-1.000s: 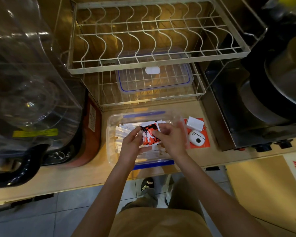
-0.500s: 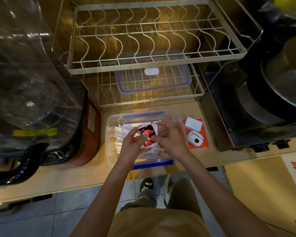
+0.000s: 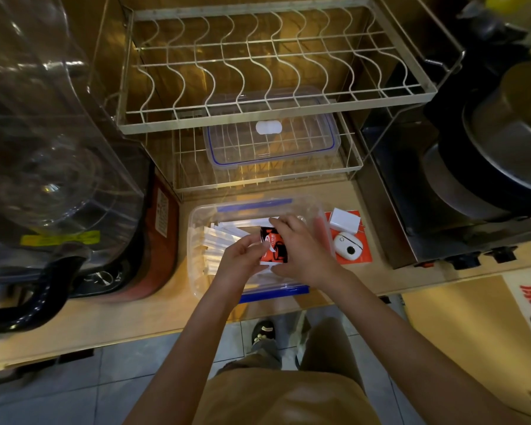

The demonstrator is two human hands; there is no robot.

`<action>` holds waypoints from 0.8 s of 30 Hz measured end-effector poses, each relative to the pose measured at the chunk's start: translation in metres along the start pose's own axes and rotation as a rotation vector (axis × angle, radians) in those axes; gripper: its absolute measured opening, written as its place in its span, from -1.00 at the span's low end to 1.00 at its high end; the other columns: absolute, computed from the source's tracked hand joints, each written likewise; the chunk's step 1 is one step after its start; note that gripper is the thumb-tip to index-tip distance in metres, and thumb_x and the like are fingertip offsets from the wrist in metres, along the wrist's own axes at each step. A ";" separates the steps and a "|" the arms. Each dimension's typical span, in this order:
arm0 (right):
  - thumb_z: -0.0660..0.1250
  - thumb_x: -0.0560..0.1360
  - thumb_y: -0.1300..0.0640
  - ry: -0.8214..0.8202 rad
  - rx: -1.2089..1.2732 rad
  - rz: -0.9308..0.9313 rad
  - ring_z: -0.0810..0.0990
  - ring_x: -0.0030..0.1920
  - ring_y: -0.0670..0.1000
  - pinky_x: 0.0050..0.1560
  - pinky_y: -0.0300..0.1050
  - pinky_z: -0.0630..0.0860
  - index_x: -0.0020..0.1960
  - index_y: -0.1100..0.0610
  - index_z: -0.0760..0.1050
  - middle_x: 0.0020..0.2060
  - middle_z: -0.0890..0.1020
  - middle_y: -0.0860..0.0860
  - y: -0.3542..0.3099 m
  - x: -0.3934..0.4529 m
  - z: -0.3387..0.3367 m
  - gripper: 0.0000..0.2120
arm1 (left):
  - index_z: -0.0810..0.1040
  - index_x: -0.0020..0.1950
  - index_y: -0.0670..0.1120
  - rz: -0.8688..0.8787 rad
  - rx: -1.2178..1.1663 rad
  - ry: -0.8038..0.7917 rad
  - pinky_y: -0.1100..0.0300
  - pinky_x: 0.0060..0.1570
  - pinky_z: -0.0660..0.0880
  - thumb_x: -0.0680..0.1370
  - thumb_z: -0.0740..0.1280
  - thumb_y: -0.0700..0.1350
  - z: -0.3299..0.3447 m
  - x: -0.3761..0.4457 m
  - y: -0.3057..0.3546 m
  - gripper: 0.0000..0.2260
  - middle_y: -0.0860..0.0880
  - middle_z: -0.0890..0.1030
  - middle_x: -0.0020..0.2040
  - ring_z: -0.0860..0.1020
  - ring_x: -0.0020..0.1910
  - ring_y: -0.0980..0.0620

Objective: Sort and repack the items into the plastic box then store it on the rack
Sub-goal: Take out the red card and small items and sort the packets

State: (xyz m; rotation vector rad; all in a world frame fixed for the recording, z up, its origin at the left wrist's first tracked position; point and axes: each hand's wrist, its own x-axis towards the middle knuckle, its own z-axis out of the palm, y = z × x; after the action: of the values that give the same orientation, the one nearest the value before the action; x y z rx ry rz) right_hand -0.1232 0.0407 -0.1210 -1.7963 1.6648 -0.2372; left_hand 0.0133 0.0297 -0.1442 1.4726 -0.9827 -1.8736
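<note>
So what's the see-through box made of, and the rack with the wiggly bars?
The box looks like clear, glossy plastic: you can see the white packets through its walls, and light shines off its rim. The rack looks like metal wire with a pale, smooth coating, thin bent rods joined to a frame. Whether that coating is paint or plastic cannot be told from here.

Premises: a kitchen. Evidence: a two-tier wire dish rack (image 3: 276,96) on a wooden table (image 3: 105,314), metal cooking pots (image 3: 509,142) at right, a clear-lidded appliance (image 3: 49,142) at left, tiled floor (image 3: 59,391).
</note>
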 end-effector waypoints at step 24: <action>0.17 0.51 0.35 -0.259 0.452 0.650 0.53 -0.18 0.13 -0.12 -0.03 0.52 -0.16 0.27 0.50 -0.17 0.53 0.24 0.012 0.013 -0.012 -0.85 | 0.55 0.13 -0.23 0.010 0.619 0.182 0.07 0.05 0.42 0.54 0.24 -0.21 -0.026 0.030 -0.007 -0.79 -0.24 0.61 0.12 0.54 0.11 -0.19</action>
State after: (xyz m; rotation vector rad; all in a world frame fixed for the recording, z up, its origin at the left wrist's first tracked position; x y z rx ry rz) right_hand -0.1375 0.0250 -0.1222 -0.8609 1.7365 -0.0735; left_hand 0.0314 0.0045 -0.1707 1.9306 -1.5582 -1.4511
